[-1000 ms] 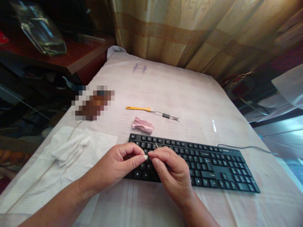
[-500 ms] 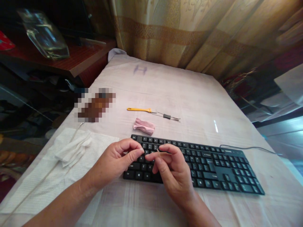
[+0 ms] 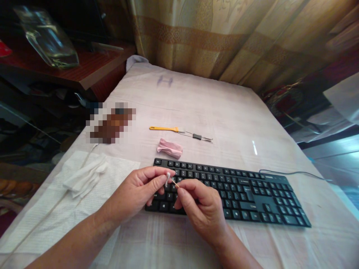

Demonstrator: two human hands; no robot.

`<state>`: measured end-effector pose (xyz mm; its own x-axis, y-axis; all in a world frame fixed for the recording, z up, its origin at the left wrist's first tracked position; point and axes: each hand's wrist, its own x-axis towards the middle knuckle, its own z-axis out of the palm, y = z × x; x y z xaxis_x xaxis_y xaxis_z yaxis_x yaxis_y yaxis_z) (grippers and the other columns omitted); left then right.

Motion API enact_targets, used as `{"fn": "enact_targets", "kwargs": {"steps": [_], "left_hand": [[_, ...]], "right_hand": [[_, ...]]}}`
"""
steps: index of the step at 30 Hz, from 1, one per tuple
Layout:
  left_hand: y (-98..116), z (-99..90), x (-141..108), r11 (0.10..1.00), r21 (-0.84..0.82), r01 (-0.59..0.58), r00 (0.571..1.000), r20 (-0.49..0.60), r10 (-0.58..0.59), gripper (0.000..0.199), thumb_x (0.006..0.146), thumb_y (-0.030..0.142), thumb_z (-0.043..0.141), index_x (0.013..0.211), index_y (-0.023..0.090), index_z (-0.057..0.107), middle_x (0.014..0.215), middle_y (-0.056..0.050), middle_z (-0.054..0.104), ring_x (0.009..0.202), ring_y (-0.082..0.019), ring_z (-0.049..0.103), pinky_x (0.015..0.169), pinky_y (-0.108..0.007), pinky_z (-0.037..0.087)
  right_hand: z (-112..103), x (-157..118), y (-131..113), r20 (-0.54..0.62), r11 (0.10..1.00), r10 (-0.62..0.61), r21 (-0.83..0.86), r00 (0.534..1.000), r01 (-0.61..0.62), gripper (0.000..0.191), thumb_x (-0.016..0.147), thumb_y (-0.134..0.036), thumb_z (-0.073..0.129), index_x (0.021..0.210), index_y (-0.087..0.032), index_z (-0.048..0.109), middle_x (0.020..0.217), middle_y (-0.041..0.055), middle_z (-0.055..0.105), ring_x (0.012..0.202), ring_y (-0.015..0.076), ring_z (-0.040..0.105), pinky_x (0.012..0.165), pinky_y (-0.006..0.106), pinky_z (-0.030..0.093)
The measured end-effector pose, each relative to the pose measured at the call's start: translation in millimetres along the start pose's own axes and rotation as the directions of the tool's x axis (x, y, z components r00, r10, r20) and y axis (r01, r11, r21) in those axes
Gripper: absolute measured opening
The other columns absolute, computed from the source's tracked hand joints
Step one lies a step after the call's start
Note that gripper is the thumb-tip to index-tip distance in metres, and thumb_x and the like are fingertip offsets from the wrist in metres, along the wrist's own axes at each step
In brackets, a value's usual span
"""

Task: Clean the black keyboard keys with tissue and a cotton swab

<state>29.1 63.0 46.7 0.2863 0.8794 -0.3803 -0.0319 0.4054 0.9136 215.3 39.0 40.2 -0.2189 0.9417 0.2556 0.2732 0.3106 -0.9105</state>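
Above the left part of a black keyboard (image 3: 252, 198), my left hand (image 3: 143, 188) pinches a small white wad (image 3: 167, 178), perhaps cotton or tissue, between thumb and forefinger. My right hand (image 3: 200, 207) is closed on a thin wooden stick (image 3: 175, 183), whose tip points at the wad. Whether stick and wad touch I cannot tell. Both hands hide some of the keyboard's keys. Behind the keyboard lie a folded pink cloth (image 3: 169, 148), a yellow-handled brush (image 3: 164, 129) and metal tweezers with a dark grip (image 3: 197, 136).
On the left, a crumpled tissue (image 3: 85, 177) rests on a white paper towel (image 3: 39, 220), near a pixelated brown item (image 3: 112, 125). The keyboard cable (image 3: 294, 172) runs right. A glass bottle (image 3: 52, 45) stands on a wooden cabinet (image 3: 92, 74); a curtain (image 3: 196, 41) hangs behind the table.
My right hand has turned and its fingers have closed on the stick, which now points left. The white wad now shows in my left hand's pinch.
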Motion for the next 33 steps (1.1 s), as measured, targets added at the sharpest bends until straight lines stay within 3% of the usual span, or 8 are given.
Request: {"fn": "enact_targets", "kwargs": {"steps": [6,11,16,24,33], "left_hand": [[0.1,-0.9,1.2,1.0,0.013,0.017,1.0,0.021,-0.017,0.036,0.08,0.047,0.07,0.104,0.021,0.072,0.062,0.006,0.056,0.044,-0.004,0.04,0.039,-0.015,0.028],[4.4,2.4,0.5,1.0,0.028,-0.012,1.0,-0.009,0.013,0.026,0.077,0.042,0.073,0.091,0.02,0.071,0.057,0.008,0.053,0.043,-0.004,0.038,0.039,-0.015,0.027],[5.0,3.7,-0.5,0.994,0.075,-0.085,0.996,-0.028,0.088,0.018,0.077,0.037,0.072,0.085,0.021,0.074,0.058,0.006,0.056,0.051,-0.006,0.047,0.047,-0.016,0.036],[2.2,1.2,0.4,0.993,0.105,-0.062,0.996,-0.051,0.068,0.022,0.074,0.037,0.074,0.087,0.019,0.075,0.067,0.002,0.068,0.059,-0.009,0.056,0.058,-0.02,0.046],[5.6,6.2,-4.3,0.933,0.3,-0.198,0.971,-0.067,0.227,0.02,0.079,0.039,0.07,0.081,0.019,0.075,0.075,-0.001,0.073,0.07,-0.016,0.064,0.066,-0.025,0.051]], "right_hand": [[0.9,0.9,-0.4,0.019,1.0,-0.008,-0.02,1.0,0.008,0.013,0.094,-0.017,0.054,0.088,-0.018,0.066,0.057,-0.0042,0.067,0.046,0.0066,0.062,0.05,0.013,0.047],[1.3,2.5,-0.3,0.018,0.999,0.013,-0.029,1.0,-0.013,0.014,0.094,-0.018,0.054,0.087,-0.018,0.066,0.055,-0.0044,0.066,0.045,0.0068,0.061,0.048,0.013,0.046],[2.0,0.4,1.0,0.016,0.999,0.03,-0.041,0.999,-0.029,0.014,0.095,-0.019,0.054,0.088,-0.018,0.066,0.054,-0.005,0.065,0.045,0.0067,0.061,0.049,0.013,0.046],[2.5,-0.1,0.9,0.035,0.998,0.027,-0.065,0.999,-0.024,0.017,0.098,-0.021,0.049,0.089,-0.019,0.063,0.052,-0.0059,0.064,0.045,0.0064,0.06,0.051,0.013,0.046],[2.7,-1.0,1.0,0.093,0.997,0.046,-0.063,0.995,-0.041,0.022,0.1,-0.025,0.045,0.084,-0.02,0.059,0.052,-0.0054,0.061,0.043,0.0071,0.056,0.05,0.017,0.044]]}}
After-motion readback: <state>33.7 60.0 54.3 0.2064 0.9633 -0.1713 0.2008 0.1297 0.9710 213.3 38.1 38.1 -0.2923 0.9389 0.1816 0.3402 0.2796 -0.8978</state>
